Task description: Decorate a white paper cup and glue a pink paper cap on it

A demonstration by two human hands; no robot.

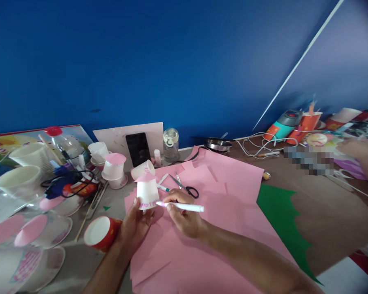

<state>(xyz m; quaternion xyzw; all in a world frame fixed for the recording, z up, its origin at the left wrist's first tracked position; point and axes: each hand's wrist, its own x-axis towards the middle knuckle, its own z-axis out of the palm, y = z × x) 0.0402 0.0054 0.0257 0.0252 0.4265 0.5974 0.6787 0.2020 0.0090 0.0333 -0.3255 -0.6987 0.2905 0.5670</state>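
An upside-down white paper cup with a pink paper cone on top and pink marks near its rim is held in my left hand, fingers round its lower part. My right hand grips a white marker, its pink tip at the cup's marked band. Both hands are over the pink paper sheets. Just beyond them lie black-handled scissors and another white cup on its side. A red cup stands beside my left forearm.
Several white cups with pink tops crowd the left side. A phone and a glass jar stand near the blue wall. Green paper lies right, beyond it a cable. Another person's hand shows at far right.
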